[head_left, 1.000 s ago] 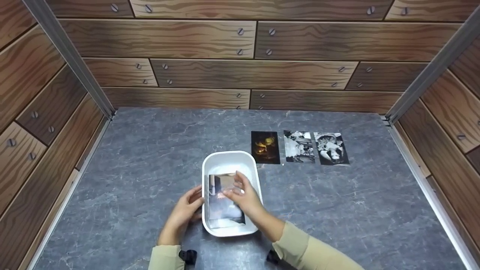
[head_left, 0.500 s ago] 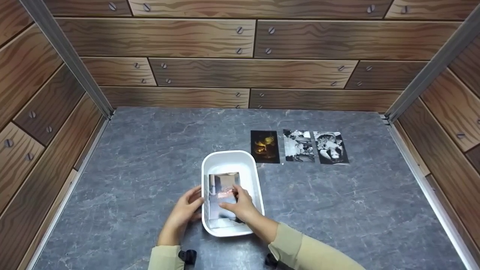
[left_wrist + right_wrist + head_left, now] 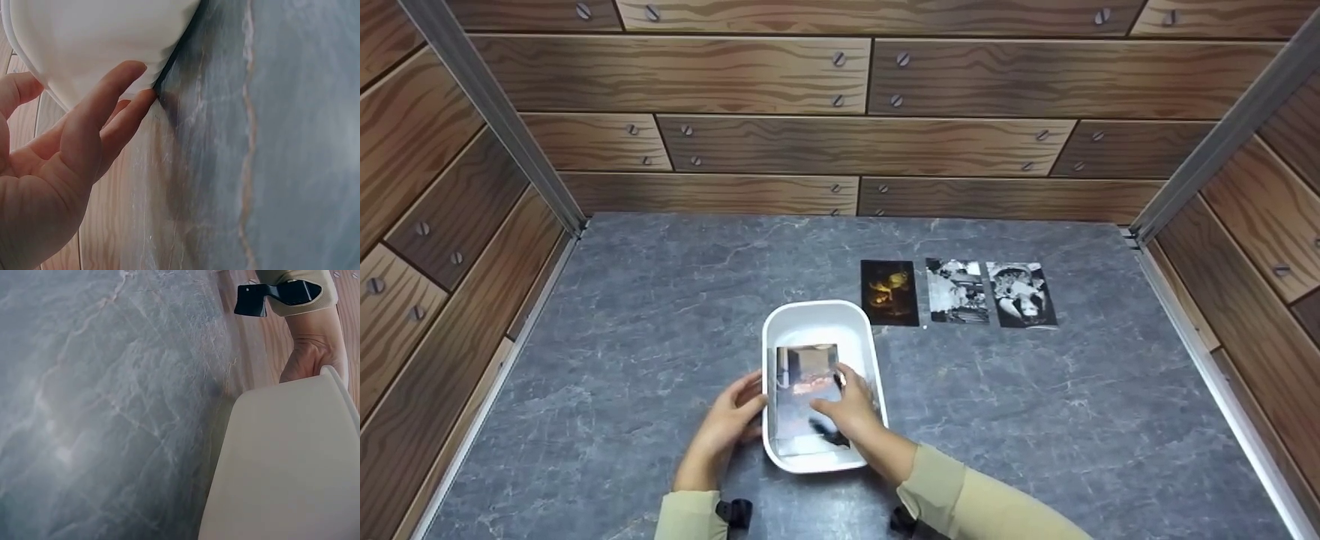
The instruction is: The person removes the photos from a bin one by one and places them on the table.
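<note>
Left hand point(image 3: 725, 429), fingers straight, presses flat against the left wall of the white rectangular plastic tub point(image 3: 819, 319), which sits just left of the middle of the grey marbled table point(image 3: 645, 330), toward its near edge. A glossy photo print point(image 3: 802, 390) lies inside it. Right hand point(image 3: 851, 409) rests on the print with fingers loosely spread; whether they pinch it I cannot tell. Risks: fingertips may slide on the gloss, smudging or creasing the print; a hard drag could shift the light tub. Three photo prints point(image 3: 958, 292) lie in a row toward the far right edge.
</note>
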{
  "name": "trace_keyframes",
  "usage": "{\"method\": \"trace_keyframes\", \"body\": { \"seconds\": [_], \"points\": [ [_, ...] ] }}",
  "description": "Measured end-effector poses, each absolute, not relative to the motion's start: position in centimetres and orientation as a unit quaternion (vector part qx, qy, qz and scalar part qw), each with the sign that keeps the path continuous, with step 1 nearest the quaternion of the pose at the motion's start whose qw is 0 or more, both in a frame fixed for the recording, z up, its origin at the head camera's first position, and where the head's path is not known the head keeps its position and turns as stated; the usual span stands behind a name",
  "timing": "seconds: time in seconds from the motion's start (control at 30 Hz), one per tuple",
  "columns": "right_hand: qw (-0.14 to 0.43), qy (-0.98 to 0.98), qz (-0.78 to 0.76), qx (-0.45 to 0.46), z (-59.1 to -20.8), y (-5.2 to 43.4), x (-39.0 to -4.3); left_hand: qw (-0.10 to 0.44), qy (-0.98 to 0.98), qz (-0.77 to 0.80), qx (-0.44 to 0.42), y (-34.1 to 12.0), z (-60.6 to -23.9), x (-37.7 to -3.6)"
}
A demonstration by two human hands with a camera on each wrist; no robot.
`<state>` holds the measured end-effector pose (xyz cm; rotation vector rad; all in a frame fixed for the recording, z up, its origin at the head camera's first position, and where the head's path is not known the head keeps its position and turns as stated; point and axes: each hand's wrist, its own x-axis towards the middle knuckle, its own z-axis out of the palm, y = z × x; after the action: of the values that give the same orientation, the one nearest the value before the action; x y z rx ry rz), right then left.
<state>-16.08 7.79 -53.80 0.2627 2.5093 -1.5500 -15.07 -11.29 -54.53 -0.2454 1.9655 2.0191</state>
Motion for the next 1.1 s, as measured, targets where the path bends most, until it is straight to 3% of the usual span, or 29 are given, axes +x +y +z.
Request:
{"method": "trace_keyframes", "body": {
  "seconds": [0.5,1.1],
  "points": [
    [0.154,0.829,-0.519,0.143,-53.5,7.2,-17.4,0.152,0.694,0.7,-0.079,-11.7,-54.7,-15.0],
    [0.104,0.845,-0.503,0.149,-53.4,7.2,-17.1,0.157,0.683,0.71,-0.075,-11.4,-54.6,-15.1]
  ]
}}
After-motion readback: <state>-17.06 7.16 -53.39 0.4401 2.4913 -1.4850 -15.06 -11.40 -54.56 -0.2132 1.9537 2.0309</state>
